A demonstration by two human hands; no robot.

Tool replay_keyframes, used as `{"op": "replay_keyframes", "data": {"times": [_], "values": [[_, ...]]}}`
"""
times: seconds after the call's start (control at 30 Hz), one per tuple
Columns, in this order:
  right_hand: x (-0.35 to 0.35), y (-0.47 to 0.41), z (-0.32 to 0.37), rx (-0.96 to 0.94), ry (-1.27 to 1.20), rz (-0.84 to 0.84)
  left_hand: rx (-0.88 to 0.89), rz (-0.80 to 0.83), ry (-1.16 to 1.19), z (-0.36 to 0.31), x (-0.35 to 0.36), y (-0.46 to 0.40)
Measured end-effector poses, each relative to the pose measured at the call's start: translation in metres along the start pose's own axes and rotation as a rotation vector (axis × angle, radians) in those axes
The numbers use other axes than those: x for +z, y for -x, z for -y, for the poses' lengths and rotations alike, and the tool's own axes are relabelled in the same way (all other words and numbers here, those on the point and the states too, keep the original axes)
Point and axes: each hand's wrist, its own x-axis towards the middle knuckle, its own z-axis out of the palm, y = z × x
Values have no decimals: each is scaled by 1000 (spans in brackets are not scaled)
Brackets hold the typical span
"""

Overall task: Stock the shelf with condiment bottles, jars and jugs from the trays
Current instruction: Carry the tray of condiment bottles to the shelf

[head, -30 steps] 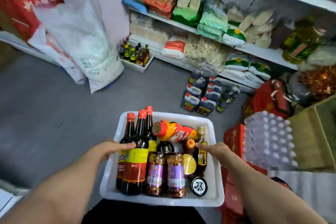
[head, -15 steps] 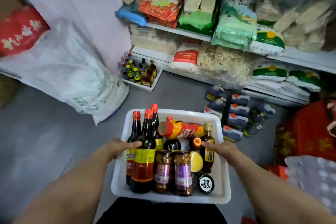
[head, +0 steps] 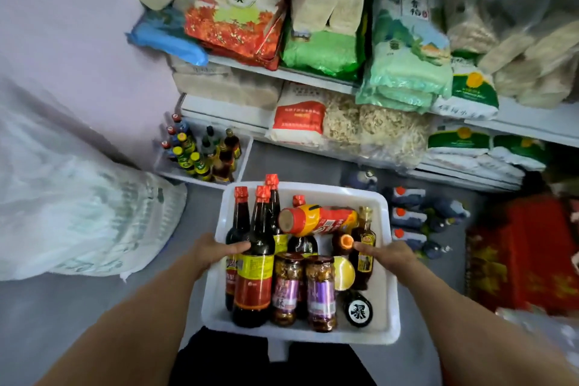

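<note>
Head view: the left hand (head: 210, 252) is gripping the left rim of the white tray (head: 380, 327), thumb lying over the edge against a dark sauce bottle (head: 254, 263). The right hand (head: 390, 257) is gripping the right rim, thumb inside near a small brown bottle (head: 363, 247). Between the hands, 2 purple-labelled jars (head: 320, 293) are standing. Beyond the left hand, a second tray of bottles (head: 200, 155) is sitting below the shelf (head: 313, 75).

**Hidden, cropped and blurred**

The fingers of both the left hand (head: 216, 252) and right hand (head: 390, 255) are hidden by the tray (head: 388, 291) rim. The jugs (head: 407, 216) on the floor are blurred, labels unreadable. The red boxes (head: 526, 257) are cut off at the right edge.
</note>
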Motion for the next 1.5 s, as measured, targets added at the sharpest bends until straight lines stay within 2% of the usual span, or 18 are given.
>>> {"op": "replay_keyframes", "data": {"times": [0.17, 0.33, 0.57, 0.63, 0.8, 0.97, 1.1, 1.27, 1.5], "values": [[11, -56, 46, 100, -4, -15, 53, 51, -88, -61, -30, -79], [28, -120, 83, 141, -19, 10, -10, 78, -141, -96, -39, -143], [53, -244, 111, 104, 69, 42, -175, -1, -195, -87, -20, -267], [60, -274, 121, 96, 83, 40, -160, -19, -178, -65, -15, -321], [86, -361, 123, 105, 89, 1, -142, -45, -165, -80, 12, -390], [115, -436, 110, 86, -24, -19, -90, -76, -196, -50, 20, -505], [139, -489, 100, 29, -72, -28, -52, -101, -217, -76, 40, -523], [167, -536, 98, -39, -120, -50, -24, -71, -213, -64, 47, -578], [189, -582, 102, -83, -115, -33, 30, -118, -171, -60, 57, -621]]}}
